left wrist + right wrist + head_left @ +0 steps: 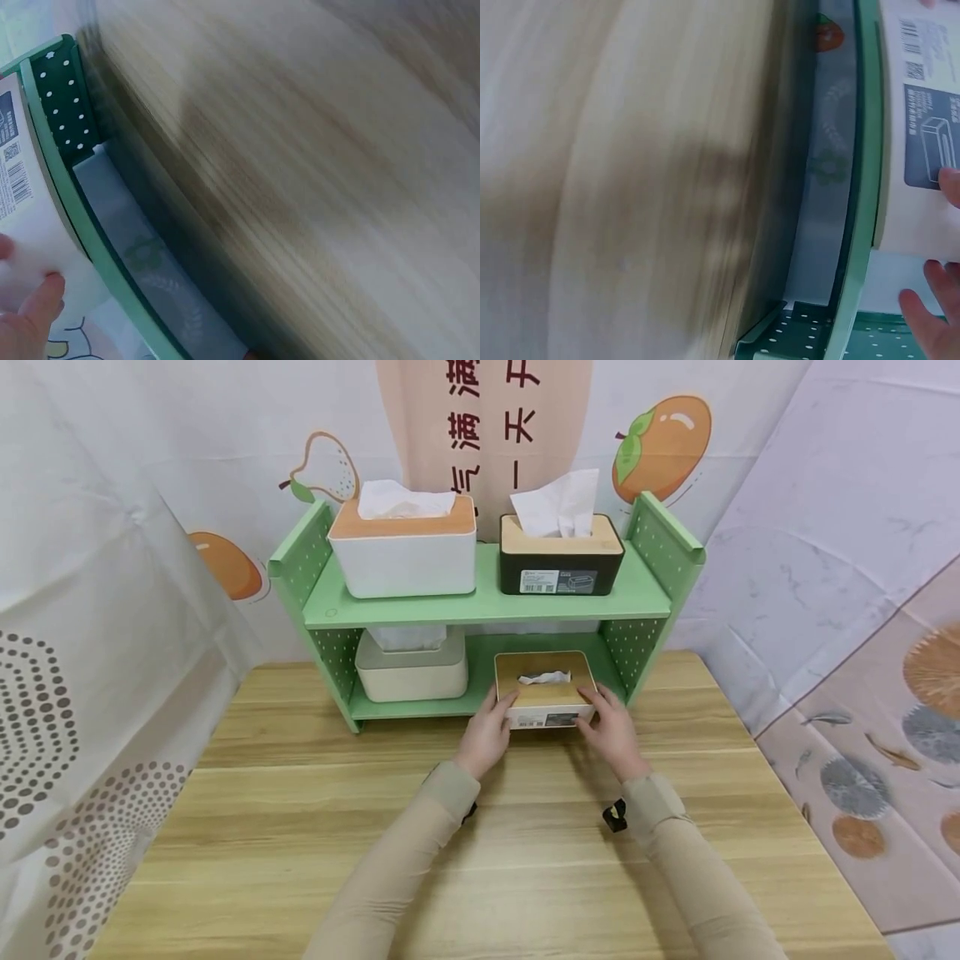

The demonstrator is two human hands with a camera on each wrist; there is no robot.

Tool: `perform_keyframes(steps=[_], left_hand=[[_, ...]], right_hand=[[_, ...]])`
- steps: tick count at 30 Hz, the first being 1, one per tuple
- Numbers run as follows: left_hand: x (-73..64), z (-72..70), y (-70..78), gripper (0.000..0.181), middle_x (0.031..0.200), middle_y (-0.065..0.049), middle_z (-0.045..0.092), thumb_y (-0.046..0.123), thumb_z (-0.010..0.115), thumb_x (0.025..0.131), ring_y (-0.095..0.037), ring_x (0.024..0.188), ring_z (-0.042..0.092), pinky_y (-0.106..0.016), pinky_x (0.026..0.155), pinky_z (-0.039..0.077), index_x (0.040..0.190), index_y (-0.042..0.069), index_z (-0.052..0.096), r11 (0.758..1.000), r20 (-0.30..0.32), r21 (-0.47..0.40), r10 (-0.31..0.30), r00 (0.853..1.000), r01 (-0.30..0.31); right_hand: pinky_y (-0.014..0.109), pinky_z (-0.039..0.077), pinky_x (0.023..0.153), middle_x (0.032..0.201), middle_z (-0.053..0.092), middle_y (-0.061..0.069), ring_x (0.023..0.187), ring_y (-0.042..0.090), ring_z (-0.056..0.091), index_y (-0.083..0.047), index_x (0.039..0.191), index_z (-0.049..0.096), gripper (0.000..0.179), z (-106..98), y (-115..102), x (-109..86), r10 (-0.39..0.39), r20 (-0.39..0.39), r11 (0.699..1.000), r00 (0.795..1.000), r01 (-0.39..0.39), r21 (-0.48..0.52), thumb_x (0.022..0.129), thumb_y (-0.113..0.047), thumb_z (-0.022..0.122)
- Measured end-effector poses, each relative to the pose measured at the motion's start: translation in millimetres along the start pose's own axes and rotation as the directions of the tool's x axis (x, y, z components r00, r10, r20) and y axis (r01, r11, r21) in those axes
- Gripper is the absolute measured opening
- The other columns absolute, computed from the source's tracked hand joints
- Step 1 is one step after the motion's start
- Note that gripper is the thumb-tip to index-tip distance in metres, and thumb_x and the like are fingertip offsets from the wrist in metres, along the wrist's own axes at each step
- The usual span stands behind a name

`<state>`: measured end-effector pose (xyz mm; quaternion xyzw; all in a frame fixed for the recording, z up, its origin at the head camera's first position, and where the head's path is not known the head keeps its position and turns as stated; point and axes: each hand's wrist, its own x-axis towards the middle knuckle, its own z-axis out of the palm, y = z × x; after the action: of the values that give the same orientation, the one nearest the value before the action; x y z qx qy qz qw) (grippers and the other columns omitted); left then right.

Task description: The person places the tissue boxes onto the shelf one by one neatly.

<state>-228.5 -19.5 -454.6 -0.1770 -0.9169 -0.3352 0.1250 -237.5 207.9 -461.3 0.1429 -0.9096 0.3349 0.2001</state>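
Note:
A white tissue box with a wooden lid (545,689) sits at the front of the green shelf's lower level, a short bit of tissue (544,677) in its slot. My left hand (485,739) holds its left front corner. At the right front corner, my right hand (611,735) grips it, with fingertips on the lid and the labelled front. The left wrist view shows the box's front (34,232) and part of the left hand (34,315). In the right wrist view, a fingertip touches the dark label (926,139); other fingers stand apart, below the box.
On the green shelf's (487,607) upper level stand a large white tissue box (412,564) and a black one (561,564) with wooden lids. A cream tissue box (412,679) occupies the lower left. The wooden table (525,877) extends in front; printed cloth hangs behind.

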Motion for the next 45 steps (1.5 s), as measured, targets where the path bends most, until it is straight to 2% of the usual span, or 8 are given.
perform_keyframes(steps=[3, 5, 11, 16, 24, 33, 40, 45], left_hand=[[-3.1, -0.6, 1.0, 0.049, 0.145, -0.033, 0.032, -0.005, 0.055, 0.090, -0.042, 0.100, 0.063, -0.041, 0.077, 0.056, 0.137, 0.010, 0.050, 0.998, 0.011, 0.059, 0.029, 1.000, -0.030], [-5.0, -1.7, 2.2, 0.049, 0.146, -0.032, 0.031, -0.003, 0.057, 0.090, -0.042, 0.101, 0.062, -0.041, 0.073, 0.056, 0.137, 0.010, 0.050, 0.994, 0.012, 0.093, 0.052, 0.999, -0.053], [-9.1, -3.5, 5.9, 0.047, 0.147, -0.029, 0.029, 0.008, 0.059, 0.091, -0.042, 0.132, 0.038, -0.047, 0.097, 0.047, 0.137, 0.009, 0.049, 0.985, 0.016, 0.155, 0.076, 0.997, -0.078], [-14.0, 1.7, 10.6, 0.049, 0.145, -0.030, 0.026, 0.013, 0.061, 0.091, -0.042, 0.132, 0.032, -0.047, 0.101, 0.043, 0.137, 0.007, 0.046, 0.976, 0.031, 0.202, 0.081, 0.996, -0.086], [-24.4, 10.8, 17.1, 0.059, 0.134, -0.025, 0.030, 0.020, 0.063, 0.089, -0.037, 0.123, 0.032, -0.050, 0.105, 0.028, 0.142, 0.008, 0.038, 0.933, 0.100, 0.332, 0.114, 0.989, -0.141], [-25.2, 9.3, 18.2, 0.060, 0.144, -0.026, 0.022, 0.020, 0.057, 0.093, -0.038, 0.136, 0.025, -0.048, 0.113, 0.026, 0.145, 0.005, 0.032, 0.931, 0.174, 0.332, 0.096, 0.980, -0.150], [-21.3, 11.5, 12.7, 0.064, 0.148, -0.027, 0.019, 0.020, 0.061, 0.090, -0.038, 0.140, 0.021, -0.049, 0.114, 0.024, 0.144, 0.003, 0.031, 0.912, 0.173, 0.375, 0.108, 0.979, -0.167], [-15.8, 10.3, 14.9, 0.068, 0.152, -0.026, 0.015, 0.023, 0.064, 0.089, -0.039, 0.143, 0.016, -0.052, 0.114, 0.022, 0.145, 0.004, 0.030, 0.893, 0.176, 0.431, 0.061, 0.983, -0.132]], right_hand=[[0.057, 0.045, 0.090, 0.133, 0.045, 0.033, 0.111, 0.049, 0.052, 0.000, 0.123, 0.058, 0.052, 0.0, 1.2, -3.2, -0.051, -0.025, 0.997, 0.998, 0.049, -0.064, 0.075, -0.001, 0.076], [0.055, 0.048, 0.084, 0.130, 0.046, 0.034, 0.104, 0.046, 0.055, -0.001, 0.122, 0.059, 0.050, -0.3, 1.8, -5.2, -0.083, -0.048, 0.994, 0.995, 0.079, -0.076, 0.075, 0.000, 0.076], [0.048, 0.049, 0.072, 0.108, 0.051, 0.028, 0.088, 0.038, 0.055, -0.002, 0.114, 0.064, 0.039, -1.2, 1.2, -7.0, -0.159, -0.137, 0.985, 0.978, 0.147, -0.093, 0.077, 0.003, 0.073], [0.045, 0.047, 0.064, 0.096, 0.050, 0.021, 0.080, 0.033, 0.053, -0.003, 0.111, 0.066, 0.034, -0.4, -0.5, -7.7, -0.155, -0.153, 0.982, 0.976, 0.137, -0.128, 0.078, 0.003, 0.073], [0.043, 0.047, 0.058, 0.091, 0.051, 0.020, 0.072, 0.032, 0.053, 0.001, 0.109, 0.062, 0.034, 1.5, -0.9, -11.0, -0.193, -0.169, 0.976, 0.966, 0.171, -0.135, 0.076, 0.003, 0.073], [0.049, 0.048, 0.083, 0.106, 0.055, 0.025, 0.095, 0.039, 0.055, 0.002, 0.109, 0.063, 0.038, 7.4, 2.5, -12.5, -0.298, -0.127, 0.950, 0.946, 0.281, -0.132, 0.073, 0.004, 0.074], [0.050, 0.049, 0.086, 0.120, 0.053, 0.026, 0.108, 0.041, 0.053, 0.001, 0.115, 0.061, 0.038, 8.1, -7.0, -11.5, -0.230, -0.018, 0.964, 0.973, 0.225, -0.143, 0.079, 0.000, 0.071], [0.052, 0.045, 0.094, 0.131, 0.049, 0.025, 0.117, 0.041, 0.049, 0.001, 0.120, 0.060, 0.041, 9.1, -12.3, -9.4, -0.161, 0.066, 0.974, 0.985, 0.169, -0.150, 0.080, -0.002, 0.070]])
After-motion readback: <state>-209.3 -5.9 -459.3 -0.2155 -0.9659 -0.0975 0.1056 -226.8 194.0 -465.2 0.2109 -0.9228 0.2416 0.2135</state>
